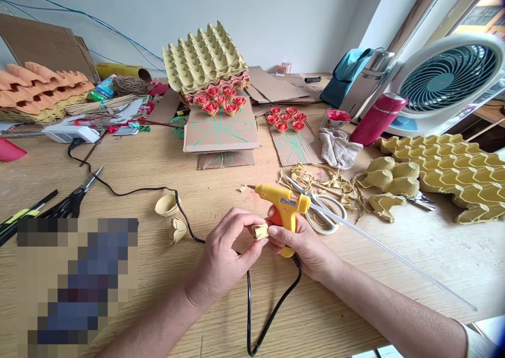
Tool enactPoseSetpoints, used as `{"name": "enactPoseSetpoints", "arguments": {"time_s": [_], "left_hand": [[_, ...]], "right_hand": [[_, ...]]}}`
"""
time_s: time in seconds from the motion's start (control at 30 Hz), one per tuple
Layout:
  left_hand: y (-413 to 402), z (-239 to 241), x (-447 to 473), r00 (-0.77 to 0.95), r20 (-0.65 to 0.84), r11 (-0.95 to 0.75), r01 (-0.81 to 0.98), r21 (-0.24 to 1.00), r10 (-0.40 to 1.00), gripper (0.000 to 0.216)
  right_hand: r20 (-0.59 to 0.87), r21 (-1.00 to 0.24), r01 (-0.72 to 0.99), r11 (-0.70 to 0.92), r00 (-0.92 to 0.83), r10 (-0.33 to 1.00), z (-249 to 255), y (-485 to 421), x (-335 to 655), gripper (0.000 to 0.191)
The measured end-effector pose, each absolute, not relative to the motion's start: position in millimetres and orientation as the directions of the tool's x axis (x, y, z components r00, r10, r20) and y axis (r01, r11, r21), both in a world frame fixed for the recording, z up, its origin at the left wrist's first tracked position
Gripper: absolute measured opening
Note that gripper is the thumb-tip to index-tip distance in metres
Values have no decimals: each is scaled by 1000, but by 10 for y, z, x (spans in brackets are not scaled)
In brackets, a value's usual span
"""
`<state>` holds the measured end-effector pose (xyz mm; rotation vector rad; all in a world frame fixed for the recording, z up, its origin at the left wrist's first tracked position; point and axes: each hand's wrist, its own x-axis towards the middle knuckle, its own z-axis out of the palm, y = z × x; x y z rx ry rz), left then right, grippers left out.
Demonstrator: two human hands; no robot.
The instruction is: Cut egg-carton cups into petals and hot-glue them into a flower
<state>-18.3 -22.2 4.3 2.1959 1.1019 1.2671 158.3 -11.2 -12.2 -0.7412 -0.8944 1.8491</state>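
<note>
My left hand (232, 247) pinches a small rolled piece of yellowish egg-carton pulp (260, 232) between thumb and fingers. My right hand (302, 242) is wrapped round the handle of a yellow hot glue gun (290, 218), and its thumb also touches the rolled piece. The glue gun's nozzle points left, and a long clear glue stick (390, 255) runs out of its back to the lower right. Left of my hands, a cut egg-carton cup (166, 205) and a petal-shaped carton piece (177, 231) rest on the table.
White-handled scissors (325, 213) lie among carton scraps (311, 178). Red carton flowers (286, 119) sit on cardboard pieces with green drawn stems. Egg trays (205, 58) are stacked behind. At right stand a fan (445, 84) and a red bottle (379, 119). A black cord (118, 194) crosses the table.
</note>
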Motion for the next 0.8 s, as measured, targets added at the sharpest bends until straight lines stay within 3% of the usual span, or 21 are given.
{"name": "enactPoseSetpoints", "arguments": {"time_s": [0.43, 0.8], "left_hand": [[-197, 12, -161, 301, 588, -659, 410, 631, 750, 25], [-207, 33, -204, 392, 605, -714, 485, 505, 694, 23]], "right_hand": [[-117, -829, -467, -308, -393, 912, -148, -110, 1584, 36], [-120, -841, -449, -303, -392, 912, -183, -111, 1595, 37]]}}
